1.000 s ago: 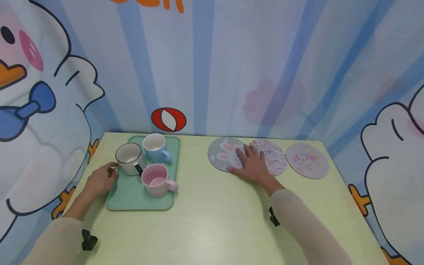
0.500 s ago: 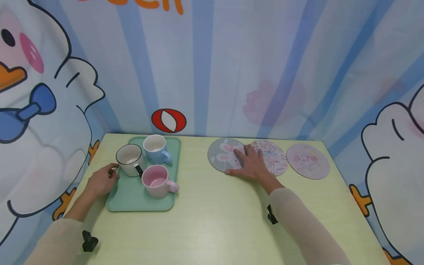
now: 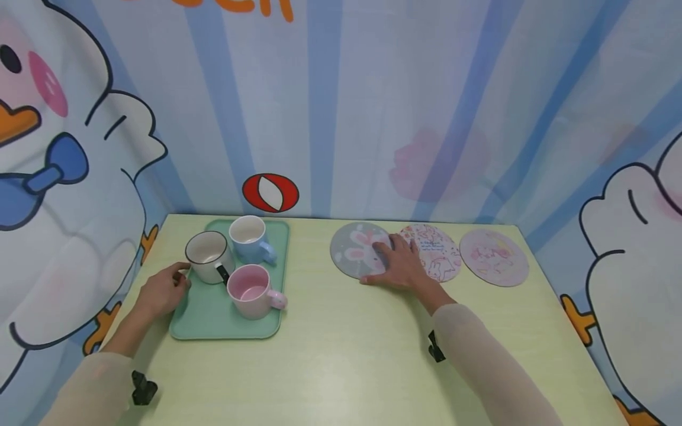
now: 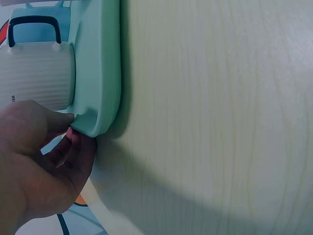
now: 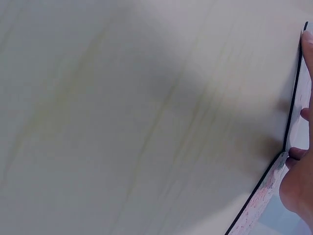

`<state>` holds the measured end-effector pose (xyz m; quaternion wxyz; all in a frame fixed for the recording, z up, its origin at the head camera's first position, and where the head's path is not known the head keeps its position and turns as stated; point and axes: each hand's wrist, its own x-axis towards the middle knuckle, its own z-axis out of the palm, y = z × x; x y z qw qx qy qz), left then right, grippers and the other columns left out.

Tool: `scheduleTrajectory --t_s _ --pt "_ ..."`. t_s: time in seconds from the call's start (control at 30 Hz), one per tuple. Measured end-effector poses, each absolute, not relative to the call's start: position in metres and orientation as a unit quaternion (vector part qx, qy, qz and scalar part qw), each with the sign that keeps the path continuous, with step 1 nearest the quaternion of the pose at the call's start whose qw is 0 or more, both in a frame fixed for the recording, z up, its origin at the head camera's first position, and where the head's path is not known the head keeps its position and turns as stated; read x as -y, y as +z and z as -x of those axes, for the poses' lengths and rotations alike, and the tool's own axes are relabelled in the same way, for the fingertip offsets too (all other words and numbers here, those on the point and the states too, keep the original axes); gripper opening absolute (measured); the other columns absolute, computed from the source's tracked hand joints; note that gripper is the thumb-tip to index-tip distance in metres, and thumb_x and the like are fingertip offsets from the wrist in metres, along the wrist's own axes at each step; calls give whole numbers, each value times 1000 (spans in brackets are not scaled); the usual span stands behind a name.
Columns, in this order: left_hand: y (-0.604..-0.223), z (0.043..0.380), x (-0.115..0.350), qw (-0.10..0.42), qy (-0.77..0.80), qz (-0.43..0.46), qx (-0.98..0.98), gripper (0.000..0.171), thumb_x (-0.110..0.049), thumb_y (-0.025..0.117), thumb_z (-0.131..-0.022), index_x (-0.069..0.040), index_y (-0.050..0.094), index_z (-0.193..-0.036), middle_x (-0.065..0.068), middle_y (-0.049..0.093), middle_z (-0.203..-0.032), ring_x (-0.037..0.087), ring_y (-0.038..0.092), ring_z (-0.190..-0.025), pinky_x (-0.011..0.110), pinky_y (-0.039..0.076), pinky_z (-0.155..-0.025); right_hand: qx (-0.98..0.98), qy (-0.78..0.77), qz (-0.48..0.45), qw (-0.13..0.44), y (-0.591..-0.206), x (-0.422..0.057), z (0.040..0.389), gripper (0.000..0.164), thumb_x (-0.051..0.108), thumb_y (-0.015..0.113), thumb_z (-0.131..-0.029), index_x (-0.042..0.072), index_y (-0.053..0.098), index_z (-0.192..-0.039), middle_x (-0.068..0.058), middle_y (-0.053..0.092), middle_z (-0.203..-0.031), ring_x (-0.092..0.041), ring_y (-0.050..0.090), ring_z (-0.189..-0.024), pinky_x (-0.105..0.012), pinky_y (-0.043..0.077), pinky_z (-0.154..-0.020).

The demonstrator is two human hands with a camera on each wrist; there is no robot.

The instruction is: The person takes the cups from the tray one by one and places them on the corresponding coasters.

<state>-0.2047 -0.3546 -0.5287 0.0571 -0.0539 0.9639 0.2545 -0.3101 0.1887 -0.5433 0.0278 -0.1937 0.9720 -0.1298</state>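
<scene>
My left hand pinches the left rim of a green tray; in the left wrist view the thumb lies on the tray's rim with the fingers beneath. On the tray stand a white mug with a dark rim and handle, a blue mug and a pink mug. With fingers spread, my right hand rests on the right part of a grey round mat with a rabbit print. Its wrist view shows only part of the hand at the right edge.
Right of the grey mat lies a white round mat with pink drawings, partly behind the right hand. A pale pink round mat lies beside it. Behind the pale yellow table hangs a printed blue-striped curtain.
The right hand and the grey mat have slid slightly left, and more of the pink-drawn mat shows. The left hand, tray and mugs have stayed in place.
</scene>
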Motion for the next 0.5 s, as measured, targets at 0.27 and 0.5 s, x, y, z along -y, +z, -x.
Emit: scheduleTrajectory --t_s 0.27,0.5 --pt "-528 206 355 54 256 48 -964 44 -14 50 -107 8 48 -145 31 64 -118 39 63 -96 49 50 -75 -970 -132 202 26 -544 -184 304 107 82 75 -74 19 50 -158 -26 29 -167 -47 27 -154 -65 10 -125" --pt "-529 205 355 51 257 47 -964 44 -13 51 -106 8 49 -145 30 64 -116 37 62 -92 46 48 -73 -970 -139 200 24 -550 -183 301 103 81 71 -79 21 47 -160 -26 26 -168 -47 25 -155 -62 10 -126"
